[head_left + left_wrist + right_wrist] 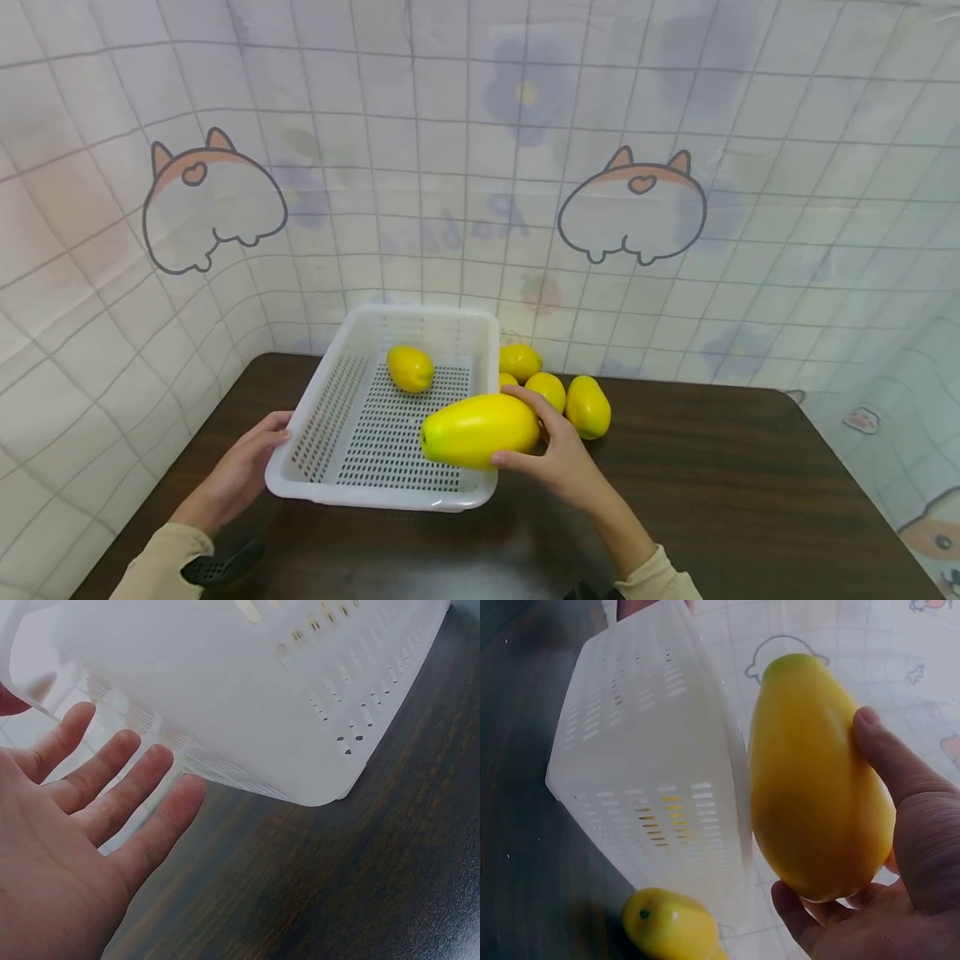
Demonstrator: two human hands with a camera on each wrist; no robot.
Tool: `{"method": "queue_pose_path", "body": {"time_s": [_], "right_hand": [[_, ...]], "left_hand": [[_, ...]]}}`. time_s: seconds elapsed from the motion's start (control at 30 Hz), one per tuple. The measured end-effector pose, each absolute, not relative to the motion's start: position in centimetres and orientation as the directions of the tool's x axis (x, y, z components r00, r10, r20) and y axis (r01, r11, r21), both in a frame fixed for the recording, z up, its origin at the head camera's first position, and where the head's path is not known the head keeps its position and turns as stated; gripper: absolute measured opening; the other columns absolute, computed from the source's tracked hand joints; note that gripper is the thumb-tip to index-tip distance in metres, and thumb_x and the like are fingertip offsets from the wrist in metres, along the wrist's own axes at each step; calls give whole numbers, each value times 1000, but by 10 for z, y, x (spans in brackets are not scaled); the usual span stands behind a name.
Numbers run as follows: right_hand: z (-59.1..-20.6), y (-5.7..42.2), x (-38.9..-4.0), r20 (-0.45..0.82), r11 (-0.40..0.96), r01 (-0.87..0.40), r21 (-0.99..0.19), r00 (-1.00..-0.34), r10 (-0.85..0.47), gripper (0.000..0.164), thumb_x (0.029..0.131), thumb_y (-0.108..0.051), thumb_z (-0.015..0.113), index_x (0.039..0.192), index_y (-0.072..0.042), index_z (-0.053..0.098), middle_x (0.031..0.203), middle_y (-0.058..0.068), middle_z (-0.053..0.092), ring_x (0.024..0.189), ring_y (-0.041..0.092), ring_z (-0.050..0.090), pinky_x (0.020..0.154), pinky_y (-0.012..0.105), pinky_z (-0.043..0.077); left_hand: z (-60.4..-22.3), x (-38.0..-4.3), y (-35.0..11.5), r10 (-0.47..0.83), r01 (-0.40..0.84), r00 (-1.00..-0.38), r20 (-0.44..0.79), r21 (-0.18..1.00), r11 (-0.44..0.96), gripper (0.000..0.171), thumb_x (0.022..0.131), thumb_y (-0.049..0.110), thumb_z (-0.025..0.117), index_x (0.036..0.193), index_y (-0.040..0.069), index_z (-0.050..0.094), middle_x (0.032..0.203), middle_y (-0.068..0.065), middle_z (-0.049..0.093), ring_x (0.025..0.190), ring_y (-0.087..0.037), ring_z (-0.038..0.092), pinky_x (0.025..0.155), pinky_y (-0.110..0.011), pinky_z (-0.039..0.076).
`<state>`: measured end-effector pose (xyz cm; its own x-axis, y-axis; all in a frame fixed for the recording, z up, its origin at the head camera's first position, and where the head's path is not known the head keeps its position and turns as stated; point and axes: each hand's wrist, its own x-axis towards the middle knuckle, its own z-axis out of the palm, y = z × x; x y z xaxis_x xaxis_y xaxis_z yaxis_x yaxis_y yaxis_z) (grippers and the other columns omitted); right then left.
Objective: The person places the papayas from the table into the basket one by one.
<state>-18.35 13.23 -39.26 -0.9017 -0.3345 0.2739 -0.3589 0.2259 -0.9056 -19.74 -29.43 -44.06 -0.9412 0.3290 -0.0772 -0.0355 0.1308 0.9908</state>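
Note:
A white plastic basket (382, 497) with slotted walls stands at the left of the dark table. My left hand (243, 471) holds its left rim, the thumb at the edge; in the left wrist view its fingers (124, 795) extend along the outer wall. My right hand (558, 454) grips a large yellow papaya (480, 431) over the basket's right rim. In the right wrist view, thumb and fingers spread around the papaya's (817, 780) wide end. One yellow mango-like fruit (410, 369) lies inside the basket, near the back.
Several more yellow mango-like fruits (588, 407) sit right of the basket, one partly hidden behind the papaya and rim. A white gridded cloth (465, 167) with cartoon animals hangs behind and beside the wooden table (720, 483).

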Motion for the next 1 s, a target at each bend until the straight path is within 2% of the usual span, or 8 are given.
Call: {"method": "queue_pose_path", "body": {"time_s": [0.17,0.3,0.53,0.77,1.0], "right_hand": [[-393,130,-185,269,229,-356,-906,-903,-336,73,80,-27,79,143,-24,42,139,5,48,111,25,53,93,29,47],[-393,129,-184,265,230,-350,-908,-905,-333,73,80,-27,79,143,-25,42,141,5,47,112,25,53,94,29,47],[-394,131,-182,259,225,-341,-913,-908,-328,75,80,-26,79,144,-21,40,142,5,46,112,26,52,93,29,48],[-393,130,-181,268,209,-347,-914,-905,-330,73,80,-26,79,143,-25,42,141,4,47,112,25,52,93,29,48],[-393,128,-179,288,239,-376,-895,-897,-335,69,81,-27,78,141,-27,44,146,4,46,128,30,48,99,47,45]], "left_hand": [[-441,-197,-295,342,-36,-937,-73,993,114,30,106,31,27,133,22,38,117,12,55,105,-11,59,87,-38,48],[-441,-196,-295,337,-31,-939,-66,994,108,31,106,31,27,133,20,37,117,13,55,106,-10,59,86,-37,48],[-442,-197,-292,336,-38,-939,-71,994,104,31,106,32,28,133,20,37,117,12,55,105,-10,59,86,-38,48],[-441,-196,-291,328,-41,-942,-77,992,116,30,106,31,28,132,20,37,117,12,54,105,-11,59,86,-39,48],[-440,-197,-293,331,-49,-940,-88,991,126,31,106,31,28,134,19,36,117,13,55,105,-11,59,85,-39,48]]}}
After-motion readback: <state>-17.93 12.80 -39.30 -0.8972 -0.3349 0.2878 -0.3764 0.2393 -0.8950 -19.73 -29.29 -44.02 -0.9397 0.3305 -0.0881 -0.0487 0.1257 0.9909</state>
